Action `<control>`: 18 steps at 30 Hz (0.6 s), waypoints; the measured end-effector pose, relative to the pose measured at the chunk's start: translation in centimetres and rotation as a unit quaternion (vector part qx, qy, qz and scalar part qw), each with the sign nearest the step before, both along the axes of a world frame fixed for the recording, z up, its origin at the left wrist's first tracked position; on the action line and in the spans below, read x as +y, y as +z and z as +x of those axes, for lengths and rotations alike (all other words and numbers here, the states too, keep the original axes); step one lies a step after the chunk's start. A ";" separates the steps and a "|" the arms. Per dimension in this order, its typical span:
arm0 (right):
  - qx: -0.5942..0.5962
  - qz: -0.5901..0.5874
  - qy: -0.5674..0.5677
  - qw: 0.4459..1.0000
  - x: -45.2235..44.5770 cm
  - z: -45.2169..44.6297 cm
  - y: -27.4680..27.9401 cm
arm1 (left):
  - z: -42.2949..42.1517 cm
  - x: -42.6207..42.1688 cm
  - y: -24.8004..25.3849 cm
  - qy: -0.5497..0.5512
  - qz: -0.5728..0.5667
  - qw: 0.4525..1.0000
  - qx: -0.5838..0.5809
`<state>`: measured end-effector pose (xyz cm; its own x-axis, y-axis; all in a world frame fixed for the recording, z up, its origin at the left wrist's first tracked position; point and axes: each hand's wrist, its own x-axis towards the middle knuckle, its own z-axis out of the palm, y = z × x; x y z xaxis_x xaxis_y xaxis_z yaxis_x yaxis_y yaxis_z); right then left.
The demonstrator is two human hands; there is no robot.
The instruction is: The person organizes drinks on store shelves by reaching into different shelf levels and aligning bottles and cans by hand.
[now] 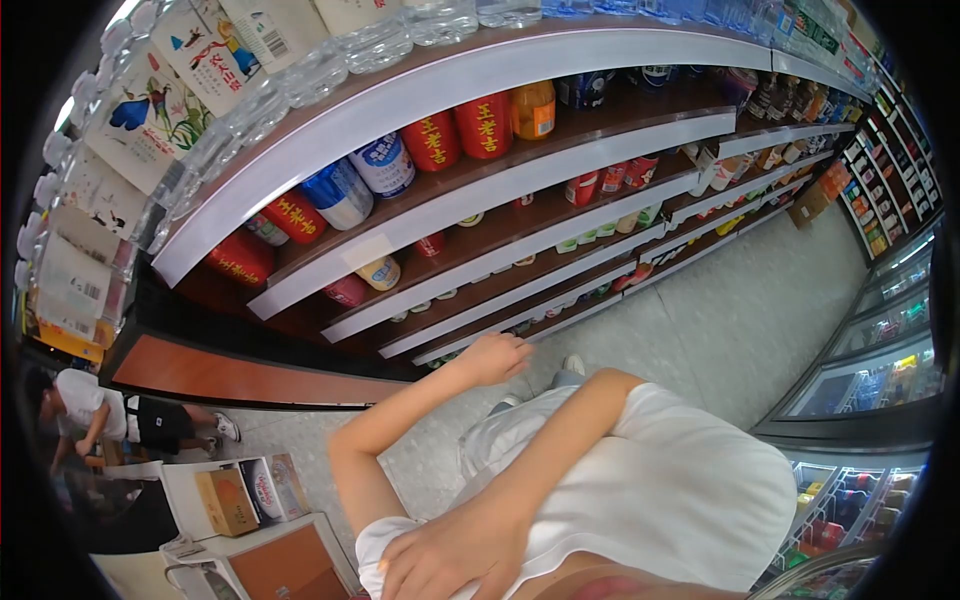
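My left hand [500, 358] is held in front of my body, over the floor beside the lower shelves. Its fingers are curled in, and nothing shows in them. My right arm crosses my chest. My right hand [455, 548] rests on the white sleeve [375, 545] at my left shoulder, its fingers apart; the fingertips are partly cut off at the frame's bottom. Ahead stands a shelf unit [560, 140] with red cans [432, 140], a blue-and-white can [383, 165] and an orange jar [533, 108]. None of these goods touch my hands.
Wrapped water bottles [150, 120] line the top shelf. Lit drink coolers [860, 390] stand on the right. A grey tiled floor [740, 290] runs between. At the lower left are a brown carton [228, 500] and a person in a white shirt [85, 400].
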<state>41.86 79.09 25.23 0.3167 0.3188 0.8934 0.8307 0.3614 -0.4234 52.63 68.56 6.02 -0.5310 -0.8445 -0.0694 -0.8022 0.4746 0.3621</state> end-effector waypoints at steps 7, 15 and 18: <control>0.236 -0.121 -0.057 0.963 -9.1 -3.8 -2.6 | 0.4 6.2 3.3 0.279 -0.052 0.932 0.226; 0.505 -0.021 -0.177 0.845 -15.2 -4.8 -5.8 | -2.1 9.1 -1.4 0.542 -0.072 0.737 0.396; 0.530 -0.034 -0.165 0.831 -16.4 -4.3 -8.4 | -1.7 6.8 0.9 0.524 -0.103 0.780 0.326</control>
